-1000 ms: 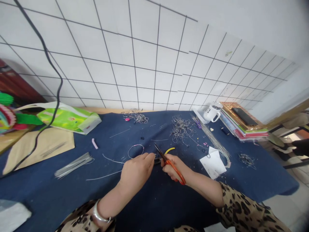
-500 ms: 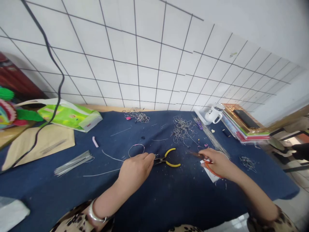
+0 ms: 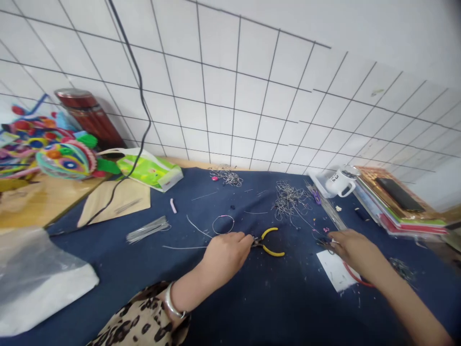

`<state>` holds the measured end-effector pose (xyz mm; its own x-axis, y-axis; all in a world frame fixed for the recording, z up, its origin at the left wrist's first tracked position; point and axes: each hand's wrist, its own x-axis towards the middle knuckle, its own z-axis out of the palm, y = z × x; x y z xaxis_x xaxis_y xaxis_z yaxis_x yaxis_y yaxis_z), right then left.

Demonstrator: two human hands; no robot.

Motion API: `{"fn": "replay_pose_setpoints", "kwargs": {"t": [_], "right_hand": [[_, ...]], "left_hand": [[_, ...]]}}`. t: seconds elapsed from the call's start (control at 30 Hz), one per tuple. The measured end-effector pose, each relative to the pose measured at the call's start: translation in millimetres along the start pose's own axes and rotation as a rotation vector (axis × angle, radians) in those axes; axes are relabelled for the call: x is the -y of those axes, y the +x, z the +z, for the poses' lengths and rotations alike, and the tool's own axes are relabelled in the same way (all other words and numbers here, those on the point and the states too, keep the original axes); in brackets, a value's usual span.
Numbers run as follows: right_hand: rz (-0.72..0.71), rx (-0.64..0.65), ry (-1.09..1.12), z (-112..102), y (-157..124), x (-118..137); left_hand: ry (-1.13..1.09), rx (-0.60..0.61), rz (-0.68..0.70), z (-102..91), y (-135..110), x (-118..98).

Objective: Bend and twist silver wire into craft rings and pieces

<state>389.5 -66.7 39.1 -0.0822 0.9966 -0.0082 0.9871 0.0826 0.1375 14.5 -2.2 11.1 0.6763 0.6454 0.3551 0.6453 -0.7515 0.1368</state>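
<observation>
My left hand (image 3: 226, 252) rests on the dark blue cloth (image 3: 252, 298) with its fingers curled in a pinch, touching the jaws of yellow-handled pliers (image 3: 269, 241) that lie on the cloth. What the fingertips pinch is too small to make out. My right hand (image 3: 355, 250) sits further right, closed around orange-handled cutters (image 3: 351, 276), over a white paper (image 3: 336, 271). A small beaded wire ring (image 3: 223, 224) lies just beyond my left hand.
A tangle of wire pieces (image 3: 288, 198) and a bundle of straight wires (image 3: 147, 229) lie on the cloth. A white mug (image 3: 338, 182) and stacked folders (image 3: 403, 204) stand at the right. Green bag (image 3: 151, 170), colourful craft (image 3: 54, 154), plastic bag (image 3: 32, 278) at left.
My right hand has carried the orange cutters away from my left hand to the right, down by the white paper. The view has swung left. My left hand stayed by the yellow pliers.
</observation>
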Motion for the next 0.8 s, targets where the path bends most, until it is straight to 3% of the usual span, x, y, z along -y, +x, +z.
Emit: {"fn": "replay_pose_setpoints", "kwargs": {"t": [0.17, 0.33, 0.5, 0.8], "right_hand": [[-0.213, -0.057, 0.007, -14.7, 60.0, 90.3], [-0.375, -0.098, -0.044, 0.9, 115.3, 146.2], [-0.386, -0.103, -0.094, 15.2, 141.2, 165.6], [-0.352, -0.086, -0.109, 21.6, 146.6, 175.7]], "left_hand": [[-0.02, 0.008, 0.056, -1.9, -1.4, -5.5], [-0.028, 0.034, 0.086, 2.2, -3.8, -7.8], [-0.044, 0.019, 0.099, 4.9, -4.4, -6.3], [-0.071, -0.01, 0.113, 9.5, -4.6, -6.5]]}}
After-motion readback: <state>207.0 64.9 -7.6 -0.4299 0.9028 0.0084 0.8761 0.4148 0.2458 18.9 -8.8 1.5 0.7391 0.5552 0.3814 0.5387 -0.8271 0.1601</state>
